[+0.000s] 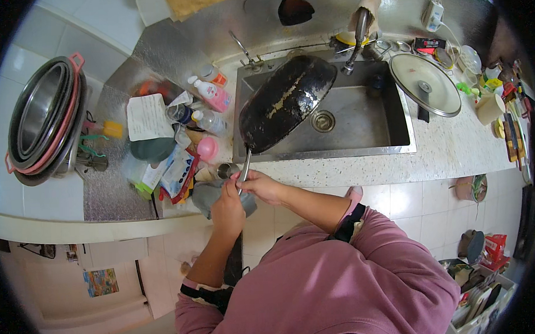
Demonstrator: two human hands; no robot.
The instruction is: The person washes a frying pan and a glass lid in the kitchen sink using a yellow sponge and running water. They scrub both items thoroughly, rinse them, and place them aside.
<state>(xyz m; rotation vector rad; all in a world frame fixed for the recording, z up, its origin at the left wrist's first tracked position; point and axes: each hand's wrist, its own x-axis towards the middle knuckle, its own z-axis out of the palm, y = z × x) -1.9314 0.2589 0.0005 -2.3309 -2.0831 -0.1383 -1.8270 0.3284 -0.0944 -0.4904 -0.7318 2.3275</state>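
Observation:
A large black wok (288, 103) is tilted over the left part of the steel sink (367, 124), its worn, flaking underside toward me. Its metal handle (244, 168) points back to me. Around the end of that handle, my left hand (227, 209) is closed. Just to the right of it, my right hand (263, 187) grips the same handle with bent fingers. Part of the handle is hidden by my fingers. Beyond the wok, the faucet (357, 40) with a cloth wrapped on it hangs over the basin. A grey cloth or bag (204, 196) lies beside my left hand.
A glass pot lid (425, 85) rests right of the sink. On the left stand a pink soap bottle (210, 95), a clear bottle (209, 122), a pink bowl (207, 149) and several packets. Nested basins (44, 114) lean at far left. A plant pot (470, 189) is at right.

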